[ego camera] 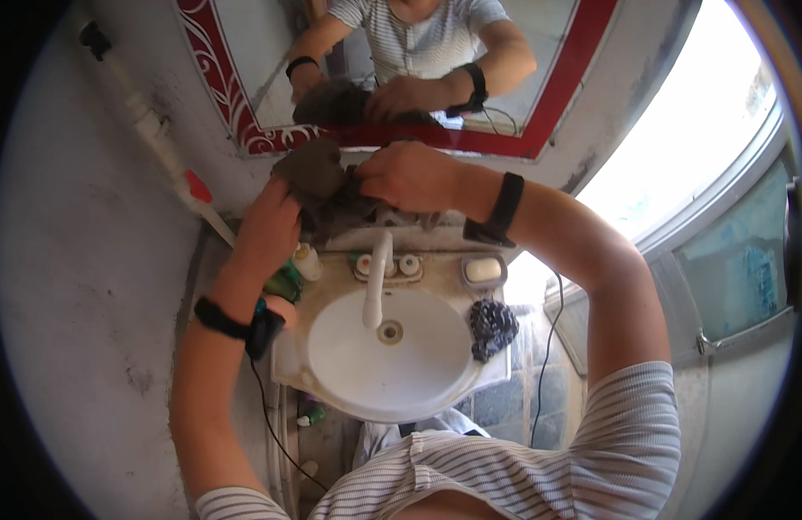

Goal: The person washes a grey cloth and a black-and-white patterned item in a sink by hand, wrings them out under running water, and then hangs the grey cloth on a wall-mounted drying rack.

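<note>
A bunched dark grey-brown cloth [313, 170] is held up at the bottom edge of the mirror, above the back of the washbasin. My left hand [271, 224] grips its left side. On the other side my right hand [411, 175] pinches the dark folds with bent fingers. Looser parts of the cloth hang between the hands, towards the ledge behind the tap. The red-framed mirror [407, 65] reflects both arms and the dark cloth. Below the hands is the white oval washbasin [388, 370] with its white swivel tap [376, 279].
A soap bar [483, 269] lies in a dish at the back right, above a crumpled black patterned bundle [493, 329]. Bottles [306, 261] crowd the left rim. A pipe with a red valve handle [198, 186] runs down the left wall. Cables [548, 364] hang from both wrists.
</note>
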A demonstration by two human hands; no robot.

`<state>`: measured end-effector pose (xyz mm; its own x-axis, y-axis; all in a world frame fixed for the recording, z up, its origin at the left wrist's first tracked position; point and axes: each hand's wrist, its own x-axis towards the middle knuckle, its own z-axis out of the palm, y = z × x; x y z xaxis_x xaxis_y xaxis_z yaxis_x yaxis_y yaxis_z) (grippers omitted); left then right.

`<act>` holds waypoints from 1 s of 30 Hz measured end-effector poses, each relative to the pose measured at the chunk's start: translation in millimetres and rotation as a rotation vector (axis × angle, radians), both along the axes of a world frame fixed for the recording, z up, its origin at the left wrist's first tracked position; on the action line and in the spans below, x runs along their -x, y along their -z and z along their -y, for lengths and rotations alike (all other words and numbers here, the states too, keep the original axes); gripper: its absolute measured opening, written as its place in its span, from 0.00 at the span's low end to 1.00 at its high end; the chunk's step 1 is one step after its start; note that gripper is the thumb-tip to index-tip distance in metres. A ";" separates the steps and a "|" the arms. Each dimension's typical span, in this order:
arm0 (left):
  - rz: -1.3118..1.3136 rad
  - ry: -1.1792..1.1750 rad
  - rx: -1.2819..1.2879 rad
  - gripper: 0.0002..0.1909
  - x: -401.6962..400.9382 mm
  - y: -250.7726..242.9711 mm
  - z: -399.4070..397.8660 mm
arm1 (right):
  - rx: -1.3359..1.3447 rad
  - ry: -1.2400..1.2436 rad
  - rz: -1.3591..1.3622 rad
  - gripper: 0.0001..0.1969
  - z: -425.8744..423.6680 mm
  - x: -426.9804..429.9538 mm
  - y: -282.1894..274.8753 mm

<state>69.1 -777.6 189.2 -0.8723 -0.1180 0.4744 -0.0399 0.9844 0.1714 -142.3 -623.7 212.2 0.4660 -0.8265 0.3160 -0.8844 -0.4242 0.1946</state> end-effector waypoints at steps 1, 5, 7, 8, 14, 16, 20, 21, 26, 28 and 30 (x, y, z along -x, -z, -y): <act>0.009 0.022 -0.009 0.17 -8.1 10.8 -10.5 | 0.055 -0.011 0.142 0.10 -16.1 -9.1 4.7; -0.304 0.058 -0.240 0.22 -59.5 38.4 -54.2 | 0.250 -0.034 0.505 0.20 -82.2 -60.9 10.2; -0.330 0.101 -0.672 0.29 -87.8 78.0 -68.7 | 0.167 -0.064 0.549 0.22 -109.1 -93.0 22.7; -0.345 0.105 -0.863 0.33 -104.4 94.3 -72.2 | 0.146 -0.162 0.610 0.22 -106.2 -108.4 43.3; -0.255 -0.108 -1.374 0.25 -157.6 179.0 -91.2 | -0.136 -0.009 0.809 0.20 -126.4 -173.3 166.1; -0.150 -0.178 -1.539 0.18 -157.0 196.5 -94.1 | -0.268 0.165 0.904 0.20 -140.4 -176.1 182.9; 0.227 -0.089 -1.027 0.12 -146.2 194.5 -105.7 | -0.742 0.637 0.790 0.22 -149.1 -164.8 183.0; 0.349 -0.140 -0.614 0.12 -142.8 177.9 -110.6 | -0.883 0.663 0.683 0.22 -142.7 -159.2 176.6; 0.387 -0.144 -1.364 0.15 -130.5 199.4 -96.0 | -0.238 0.718 1.237 0.21 -152.3 -147.6 203.1; 0.349 -0.146 -1.541 0.23 -142.3 229.7 -82.5 | -0.293 0.660 1.351 0.21 -148.7 -147.8 208.4; 0.311 -0.320 -1.929 0.27 -128.9 204.7 -105.0 | -0.411 0.623 1.563 0.21 -144.2 -155.1 207.8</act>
